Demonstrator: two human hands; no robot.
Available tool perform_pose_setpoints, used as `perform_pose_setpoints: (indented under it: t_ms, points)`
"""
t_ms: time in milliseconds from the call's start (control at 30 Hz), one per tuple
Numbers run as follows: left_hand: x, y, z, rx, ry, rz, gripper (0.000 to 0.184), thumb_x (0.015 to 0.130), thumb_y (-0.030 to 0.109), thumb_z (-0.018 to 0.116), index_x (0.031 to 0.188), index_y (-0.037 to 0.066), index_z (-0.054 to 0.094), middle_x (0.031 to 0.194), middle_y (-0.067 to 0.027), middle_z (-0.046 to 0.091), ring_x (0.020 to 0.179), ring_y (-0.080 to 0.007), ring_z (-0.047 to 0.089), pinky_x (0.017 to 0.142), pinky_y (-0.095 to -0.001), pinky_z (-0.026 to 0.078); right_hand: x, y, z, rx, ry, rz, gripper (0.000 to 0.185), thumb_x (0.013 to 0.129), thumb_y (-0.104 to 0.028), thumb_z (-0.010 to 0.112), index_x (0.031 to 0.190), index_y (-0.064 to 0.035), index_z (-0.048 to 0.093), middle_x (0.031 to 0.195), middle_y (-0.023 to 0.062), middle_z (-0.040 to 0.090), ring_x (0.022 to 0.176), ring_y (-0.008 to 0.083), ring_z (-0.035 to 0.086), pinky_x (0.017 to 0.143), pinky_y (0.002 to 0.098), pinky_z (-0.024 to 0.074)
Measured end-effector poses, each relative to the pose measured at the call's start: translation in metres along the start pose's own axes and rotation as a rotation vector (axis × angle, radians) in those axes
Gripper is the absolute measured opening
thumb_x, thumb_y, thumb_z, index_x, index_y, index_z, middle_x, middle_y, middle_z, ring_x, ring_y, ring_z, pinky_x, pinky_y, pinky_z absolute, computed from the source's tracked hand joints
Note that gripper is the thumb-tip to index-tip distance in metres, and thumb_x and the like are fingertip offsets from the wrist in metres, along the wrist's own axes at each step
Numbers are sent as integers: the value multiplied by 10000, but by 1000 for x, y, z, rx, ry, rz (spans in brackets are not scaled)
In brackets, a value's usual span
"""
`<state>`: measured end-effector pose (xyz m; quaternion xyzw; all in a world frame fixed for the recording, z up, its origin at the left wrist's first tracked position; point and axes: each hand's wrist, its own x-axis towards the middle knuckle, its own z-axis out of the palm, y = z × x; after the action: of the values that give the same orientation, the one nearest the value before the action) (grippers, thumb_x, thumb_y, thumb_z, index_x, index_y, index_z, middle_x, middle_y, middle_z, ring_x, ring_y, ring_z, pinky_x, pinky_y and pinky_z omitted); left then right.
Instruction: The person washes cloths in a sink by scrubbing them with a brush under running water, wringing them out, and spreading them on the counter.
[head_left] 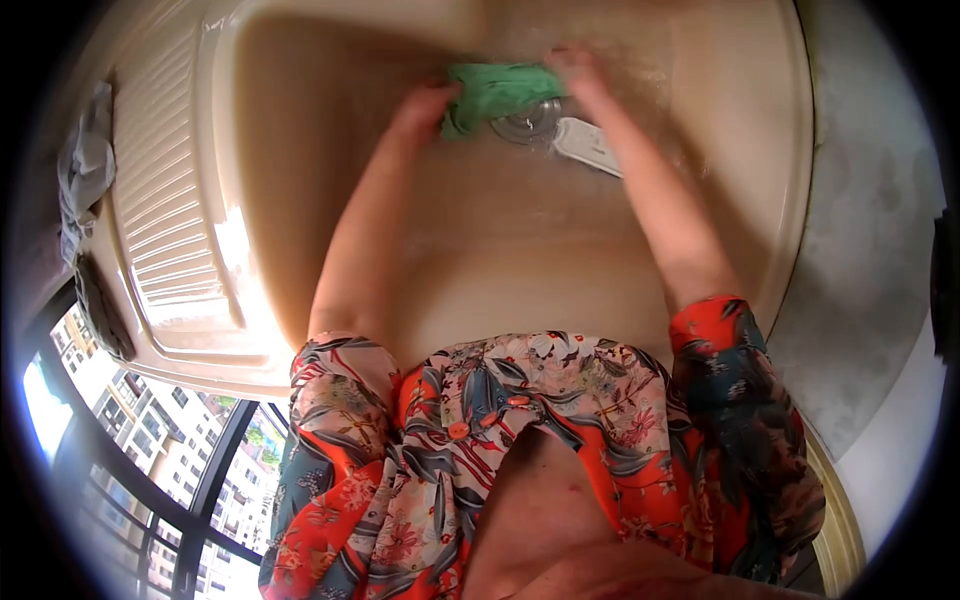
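Observation:
Stretched between my two hands is a green cloth (500, 90), held low in a beige sink (470, 290). My left hand (428, 108) is closed on the cloth's left end, its fingers partly blurred. At the right end my right hand (580, 75) grips the cloth, also smeared a little by motion. The cloth partly covers a round drain (530, 122). A white oblong object (587, 145), perhaps a brush or soap bar, lies on the sink floor beside my right wrist, which hides part of it.
A ribbed washboard (170, 220) is moulded into the ledge left of the sink. Greyish cloths (88, 165) hang over its far left edge. A grey wall (870, 200) borders the sink on the right. Windows (180, 440) are at lower left.

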<state>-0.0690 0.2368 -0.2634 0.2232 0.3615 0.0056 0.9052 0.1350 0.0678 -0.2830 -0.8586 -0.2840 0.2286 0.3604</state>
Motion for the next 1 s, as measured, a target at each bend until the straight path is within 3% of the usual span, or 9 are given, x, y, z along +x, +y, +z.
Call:
perform_pose_setpoints:
  t_ms: [100, 267, 400, 500, 633, 767, 867, 967, 1000]
  points:
    - [-17, 3, 23, -3, 46, 105, 276, 771, 181, 600, 994, 18, 597, 923, -90, 615, 845, -184, 572, 773, -320, 457, -22, -47, 23, -177, -251, -52, 332, 809, -307, 594, 954, -9, 609, 875, 90, 629, 807, 164, 582, 708, 273, 454]
    - [7, 14, -48, 108, 92, 49, 278, 766, 196, 604, 979, 17, 602, 889, -83, 623, 791, -172, 585, 724, -308, 473, 21, 11, -55, -71, 27, 299, 350, 814, -323, 589, 954, -3, 614, 870, 82, 632, 846, 153, 575, 746, 278, 451]
    - [9, -6, -16, 43, 39, -26, 280, 763, 208, 607, 967, 17, 605, 862, -77, 629, 748, -163, 596, 684, -299, 485, -21, -75, 39, -119, -134, 190, 450, 766, -417, 617, 906, 10, 599, 753, 122, 619, 721, 195, 590, 667, 340, 467]
    - [12, -22, -7, -66, 9, 6, 282, 760, 217, 610, 958, 16, 608, 842, -73, 634, 716, -157, 603, 654, -292, 495, -80, -148, 62, -102, -51, -320, 307, 768, -410, 594, 885, -126, 613, 834, 118, 618, 732, 346, 573, 650, 393, 465]
    - [-9, -10, 46, 58, 138, 308, 276, 784, 194, 609, 970, -8, 585, 881, -80, 616, 759, -188, 603, 639, -316, 504, -30, -85, 31, -299, -56, -12, 373, 814, -447, 511, 909, -101, 610, 912, 124, 609, 834, 322, 576, 720, 408, 450]
    - [15, 18, 3, 180, 175, 149, 268, 844, 183, 562, 1042, 3, 550, 965, -100, 603, 831, -209, 599, 708, -352, 506, 33, 46, -42, -171, 21, 44, 386, 850, -383, 528, 976, -27, 605, 929, 89, 635, 836, 189, 599, 725, 301, 463]
    - [32, -3, -29, 83, 100, 7, 341, 858, 257, 553, 1101, 20, 517, 1019, -103, 591, 904, -220, 589, 744, -369, 503, 21, 10, -73, 224, 117, 332, 339, 841, -317, 566, 992, -15, 591, 904, 65, 626, 812, 129, 583, 696, 260, 463]
    - [14, -5, -7, 0, 19, -96, 406, 898, 369, 441, 1118, 34, 504, 1070, -90, 574, 995, -232, 548, 845, -406, 452, 6, 4, 22, 134, -33, -118, 289, 816, -229, 584, 1013, -17, 573, 856, 65, 621, 751, 145, 565, 644, 293, 463]
    - [12, -5, -4, -70, -26, -109, 409, 905, 375, 418, 1113, 34, 507, 1072, -87, 571, 996, -233, 544, 860, -410, 440, -16, -58, 39, 49, -104, 54, 309, 795, -254, 597, 992, -16, 580, 808, 91, 622, 711, 159, 562, 618, 318, 453]
